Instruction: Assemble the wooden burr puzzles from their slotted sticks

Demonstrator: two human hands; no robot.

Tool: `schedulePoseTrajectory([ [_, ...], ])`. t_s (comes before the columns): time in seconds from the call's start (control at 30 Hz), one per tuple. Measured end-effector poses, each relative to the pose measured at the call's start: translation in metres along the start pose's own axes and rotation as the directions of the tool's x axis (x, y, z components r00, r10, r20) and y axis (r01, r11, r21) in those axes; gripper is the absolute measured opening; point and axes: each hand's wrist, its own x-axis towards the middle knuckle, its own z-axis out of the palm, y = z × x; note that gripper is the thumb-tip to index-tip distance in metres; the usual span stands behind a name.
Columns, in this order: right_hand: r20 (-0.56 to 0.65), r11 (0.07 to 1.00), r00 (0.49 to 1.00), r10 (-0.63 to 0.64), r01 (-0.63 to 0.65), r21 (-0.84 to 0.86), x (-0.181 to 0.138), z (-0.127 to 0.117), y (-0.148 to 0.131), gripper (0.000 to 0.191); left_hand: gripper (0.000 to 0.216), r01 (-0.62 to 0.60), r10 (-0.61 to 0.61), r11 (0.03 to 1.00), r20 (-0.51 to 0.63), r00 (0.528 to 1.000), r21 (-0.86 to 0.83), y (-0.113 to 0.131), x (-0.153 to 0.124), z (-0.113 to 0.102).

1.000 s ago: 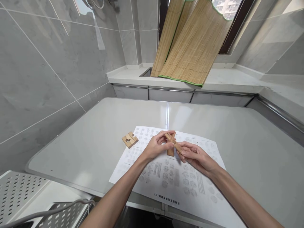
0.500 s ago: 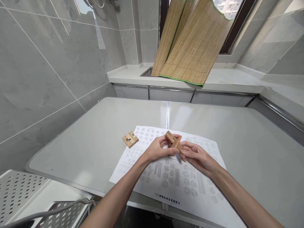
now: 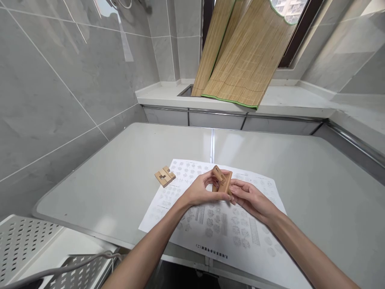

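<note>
My left hand (image 3: 203, 189) is closed around a brown wooden interlocking puzzle (image 3: 224, 182), thumb at its lower edge and fingers behind it. A bar with a dark mark on its end juts up from the puzzle toward the left. My right hand (image 3: 247, 196) pinches the puzzle's lower right side, and some of its fingertips are hidden. Both hands are above a printed sheet (image 3: 221, 228) covered in small diagrams. Left of the sheet's upper edge lies a flat group of lighter wooden puzzle pieces (image 3: 165, 176), which neither hand touches.
The pale table (image 3: 99, 192) has a seam down its middle. Behind it runs a white ledge (image 3: 288, 98) with a bamboo mat (image 3: 240, 56) hanging over it. A perforated white rack (image 3: 25, 245) with a grey cable (image 3: 75, 261) stands at the lower left.
The wooden puzzle has been turned in my hands, so a broader face shows and its bar stands more upright. The pieces on the table have not moved.
</note>
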Motion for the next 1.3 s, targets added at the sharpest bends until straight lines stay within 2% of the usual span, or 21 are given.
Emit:
schedulePoseTrajectory([
  [0.63,-0.008,1.0,1.0,0.005,-0.005,0.014,0.0,-0.002,0.0,0.03,0.06,-0.043,0.043,0.999,0.004,0.999,0.01,0.0,-0.001,0.001],
  [0.7,-0.035,1.0,0.999,-0.009,0.01,0.029,0.001,-0.003,-0.001,0.028,0.059,-0.069,0.07,0.997,-0.036,0.997,0.028,-0.001,0.0,0.001],
  [0.8,-0.137,0.996,0.989,-0.047,0.056,0.069,0.002,-0.006,-0.002,0.026,0.041,-0.046,0.097,0.979,-0.258,0.961,0.199,-0.004,0.001,0.002],
  [0.87,-0.228,0.99,0.97,-0.08,0.104,0.094,0.004,-0.009,-0.002,0.026,0.029,0.04,0.128,0.921,-0.4,0.908,0.387,-0.007,0.001,0.004],
  [0.93,-0.297,0.984,0.949,-0.109,0.145,0.102,0.005,-0.011,-0.002,0.026,0.024,0.117,0.167,0.824,-0.436,0.884,0.554,-0.011,0.001,0.006],
  [1.03,-0.343,0.977,0.93,-0.135,0.182,0.109,0.007,-0.014,-0.001,0.025,0.032,0.155,0.224,0.636,-0.373,0.901,0.756,-0.016,0.0,0.01],
  [1.13,-0.364,0.971,0.922,-0.131,0.194,0.142,0.008,-0.016,0.0,0.024,0.04,0.157,0.272,0.481,-0.317,0.909,0.863,-0.019,-0.001,0.012],
  [1.2,-0.378,0.968,0.918,-0.125,0.197,0.158,0.008,-0.018,0.0,0.025,0.039,0.158,0.292,0.442,-0.308,0.906,0.883,-0.019,-0.002,0.012],
  [1.3,-0.386,0.965,0.911,-0.146,0.216,0.146,0.008,-0.02,0.001,0.024,0.033,0.156,0.313,0.433,-0.311,0.897,0.888,-0.019,-0.002,0.01],
])
